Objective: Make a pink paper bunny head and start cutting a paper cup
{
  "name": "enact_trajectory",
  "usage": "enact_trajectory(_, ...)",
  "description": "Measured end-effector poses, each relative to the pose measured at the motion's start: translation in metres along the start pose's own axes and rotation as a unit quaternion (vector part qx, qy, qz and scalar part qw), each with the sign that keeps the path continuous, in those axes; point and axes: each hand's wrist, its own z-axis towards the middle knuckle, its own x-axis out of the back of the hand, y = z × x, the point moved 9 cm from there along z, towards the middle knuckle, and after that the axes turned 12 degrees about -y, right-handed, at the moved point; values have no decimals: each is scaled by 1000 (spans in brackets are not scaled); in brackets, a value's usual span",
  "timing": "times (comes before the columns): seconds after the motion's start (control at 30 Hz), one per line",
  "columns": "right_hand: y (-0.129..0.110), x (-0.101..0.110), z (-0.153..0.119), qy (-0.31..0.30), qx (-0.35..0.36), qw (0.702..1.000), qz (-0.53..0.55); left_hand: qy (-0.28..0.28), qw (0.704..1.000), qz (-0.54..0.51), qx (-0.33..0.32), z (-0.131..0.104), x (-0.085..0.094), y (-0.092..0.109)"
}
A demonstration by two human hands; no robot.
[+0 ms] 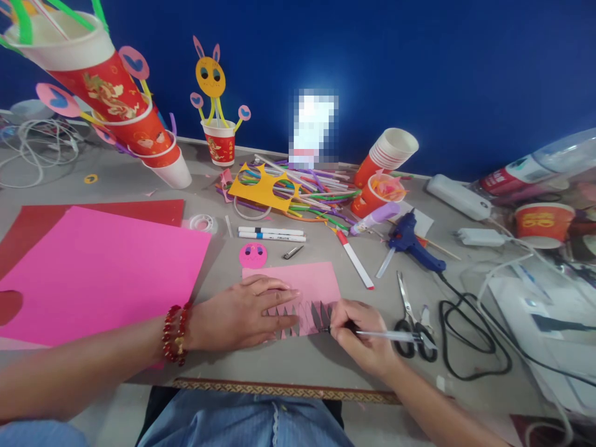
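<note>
1. Just in from the near edge of the desk (298, 365), the right grip (361, 338) is pinching a pen (384, 334), its tip pointing left at the dark spikes.
2. Beside it, the left grip (242, 313) is lying flat and palm down, fingers slightly parted, clamping nothing.
3. The pink paper (316, 279) is lying flat on the desk, partly under the left fingers, its lower right corner meeting the right grip.
4. I'm judging that paper light, thin and bendy, likely to slide or crease; the plain far edge is offering the safest hold, away from the ink. The pen is looking light and stiff, best held near its tip.
5. Farther off, a round pink face (254, 255), two markers (270, 235) and heaped colourful sticks (321, 186) are lying.
</note>
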Motion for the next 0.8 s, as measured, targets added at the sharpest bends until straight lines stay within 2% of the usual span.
enact_trajectory(0.23, -10, -3, -1, -4, 34, 999, -37, 5, 1000, 26, 0, 2, -8, 16)
enact_trajectory(0.8, -13, -4, 2, -10, 38, 998, -50, -17, 999, 26, 20, 3, -17, 16)
